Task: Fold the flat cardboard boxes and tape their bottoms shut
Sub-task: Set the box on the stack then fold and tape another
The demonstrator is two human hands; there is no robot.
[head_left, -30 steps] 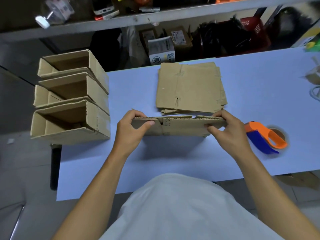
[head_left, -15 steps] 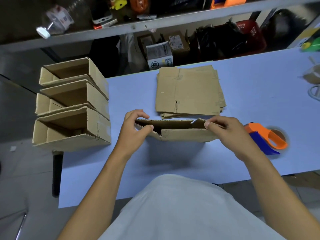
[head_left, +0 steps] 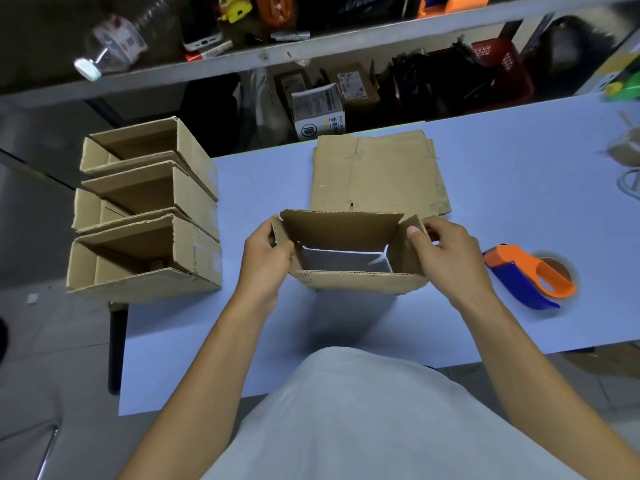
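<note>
— Where's the box [head_left: 360,284] sitting relative to the tape dispenser [head_left: 530,277]?

— To the left of the dispenser, near the person, opened into a hollow sleeve with its long axis running left to right. The table [head_left: 519,188] shows through the bottom, so I judge the flaps are not yet folded.

— And the hands?

— The left hand [head_left: 268,258] grips the box's left end panel, fingers curled round the edge. The right hand [head_left: 446,258] pinches the right end flap, thumb inside. It's the hand nearer the dispenser, so I'd expect it to reach for the tape.

— What else is around?

— Beyond the box, up-left of the dispenser, lies the stack of flat boxes [head_left: 377,174]. Far left of the dispenser, three folded boxes [head_left: 145,209] overhang the table's edge. Behind the table, cluttered shelves.
</note>
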